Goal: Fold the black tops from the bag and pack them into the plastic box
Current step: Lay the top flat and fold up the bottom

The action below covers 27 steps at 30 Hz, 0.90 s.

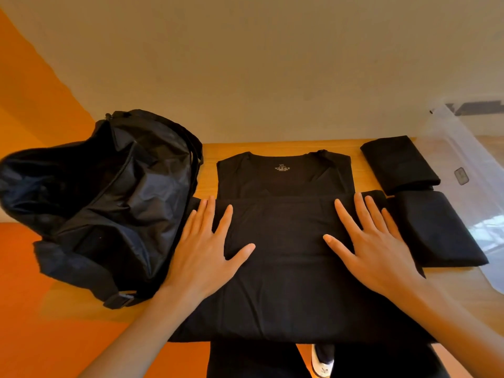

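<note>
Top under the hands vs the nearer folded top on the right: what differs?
Fold: the middle top is half folded, neckline and XL label showing; the folded top is a compact bundle.
Footprint: the middle top spreads wide; the folded top is much smaller.
Contact: the left hand and right hand lie flat on the middle top, neither on the folded top.
Shared: both black, on the table, outside the box.

Bare left hand (207, 249) and right hand (373, 241), unsleeved forearms (131, 336), dark trousers (253, 361), white-and-dark shoe (323, 364)
</note>
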Each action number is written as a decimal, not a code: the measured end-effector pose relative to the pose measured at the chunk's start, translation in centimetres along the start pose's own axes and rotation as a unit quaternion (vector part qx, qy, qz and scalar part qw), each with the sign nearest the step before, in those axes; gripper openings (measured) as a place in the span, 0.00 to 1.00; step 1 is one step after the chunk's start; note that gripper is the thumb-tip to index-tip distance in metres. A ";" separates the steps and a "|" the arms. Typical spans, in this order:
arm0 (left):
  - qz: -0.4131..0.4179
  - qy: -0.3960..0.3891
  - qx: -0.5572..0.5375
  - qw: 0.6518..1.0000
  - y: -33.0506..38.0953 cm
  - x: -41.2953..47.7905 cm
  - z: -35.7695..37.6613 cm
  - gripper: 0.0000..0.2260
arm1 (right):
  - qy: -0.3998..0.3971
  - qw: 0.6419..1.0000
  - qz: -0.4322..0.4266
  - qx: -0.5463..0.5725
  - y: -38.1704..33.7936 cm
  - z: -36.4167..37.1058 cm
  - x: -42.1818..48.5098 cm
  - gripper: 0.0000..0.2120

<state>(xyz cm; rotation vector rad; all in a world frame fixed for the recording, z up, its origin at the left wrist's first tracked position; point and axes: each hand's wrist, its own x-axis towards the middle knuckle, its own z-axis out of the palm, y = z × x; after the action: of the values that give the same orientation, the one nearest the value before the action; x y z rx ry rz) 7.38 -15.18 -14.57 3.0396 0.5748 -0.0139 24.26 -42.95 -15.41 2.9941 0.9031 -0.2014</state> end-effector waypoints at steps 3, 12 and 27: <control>0.001 -0.004 -0.009 1.000 -0.3 1.4 0.3 0.42 | 0.004 1.000 -0.001 -0.004 0.0 -0.1 0.3 0.40; -0.001 -0.014 -0.024 1.000 -2.5 1.9 0.7 0.41 | 0.012 1.000 -0.002 0.006 0.2 -0.2 0.8 0.38; 0.018 0.005 -0.007 1.000 0.0 1.6 0.8 0.41 | 0.019 1.000 -0.008 0.006 -0.3 -0.4 1.8 0.40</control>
<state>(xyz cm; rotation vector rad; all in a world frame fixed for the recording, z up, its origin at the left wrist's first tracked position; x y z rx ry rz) 8.90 -14.63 -15.41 3.0383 0.5194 0.0078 25.67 -41.68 -15.21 3.0125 0.9314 -0.1525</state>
